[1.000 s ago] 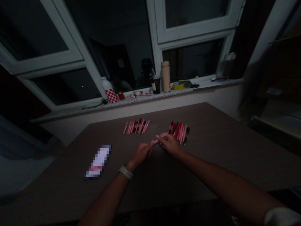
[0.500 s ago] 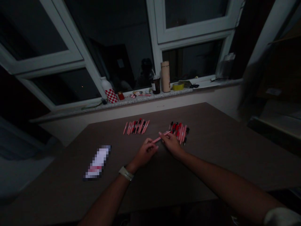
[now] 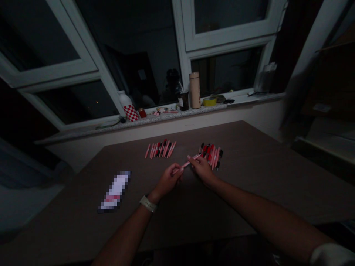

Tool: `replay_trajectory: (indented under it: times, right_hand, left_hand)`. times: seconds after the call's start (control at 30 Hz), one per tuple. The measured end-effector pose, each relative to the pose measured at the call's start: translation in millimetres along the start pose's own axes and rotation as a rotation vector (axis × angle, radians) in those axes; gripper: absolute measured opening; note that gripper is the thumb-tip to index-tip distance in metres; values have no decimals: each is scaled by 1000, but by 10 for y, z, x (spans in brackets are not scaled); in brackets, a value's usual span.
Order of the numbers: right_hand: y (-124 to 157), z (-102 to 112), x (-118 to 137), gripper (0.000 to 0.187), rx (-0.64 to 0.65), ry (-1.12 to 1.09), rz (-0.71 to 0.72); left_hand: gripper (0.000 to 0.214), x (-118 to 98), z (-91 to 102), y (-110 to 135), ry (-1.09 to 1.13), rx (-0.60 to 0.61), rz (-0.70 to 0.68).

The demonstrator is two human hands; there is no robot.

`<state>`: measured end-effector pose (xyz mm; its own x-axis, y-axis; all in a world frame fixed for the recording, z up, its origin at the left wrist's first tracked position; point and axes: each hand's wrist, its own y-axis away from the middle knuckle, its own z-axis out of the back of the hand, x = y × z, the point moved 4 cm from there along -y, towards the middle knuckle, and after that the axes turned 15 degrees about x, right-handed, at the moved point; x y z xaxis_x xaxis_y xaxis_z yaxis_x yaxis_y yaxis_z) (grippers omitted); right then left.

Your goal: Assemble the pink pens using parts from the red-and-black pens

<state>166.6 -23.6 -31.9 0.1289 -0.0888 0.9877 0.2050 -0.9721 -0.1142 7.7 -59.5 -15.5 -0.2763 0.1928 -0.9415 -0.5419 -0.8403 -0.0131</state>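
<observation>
**Containers**, windowsill (image 3: 177, 112), upper middle of the frame: white bottle (image 3: 127, 107) with red-and-white checks; small red jar (image 3: 142, 113); dark jar (image 3: 183, 100); tan flask (image 3: 195, 90), upright. Beside them, roll of yellow tape (image 3: 210, 101).

**In hand**, centre of the frame: pink pen (image 3: 187, 164), held slantwise between both hands. Left hand (image 3: 166, 181) clenched around its lower end; right hand (image 3: 202, 170) pinching its upper end.

**On the brown table** (image 3: 249, 177): left bunch of pens (image 3: 160, 149) and right bunch of pens (image 3: 210, 155), just beyond the hands; pixelated flat packet (image 3: 115, 191), its print unreadable.
</observation>
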Motion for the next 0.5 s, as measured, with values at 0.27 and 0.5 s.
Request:
replay_trajectory:
  times: [0.27,0.5]
  right_hand:
    - [-32,40,-76,53,-20,-51,5]
    - [-44,50,-56,56,-16,46,37]
  left_hand:
    - [35,-16,28,-3,-98,-24,-54]
    - [37,-102,54,-1,-302,-69,-106]
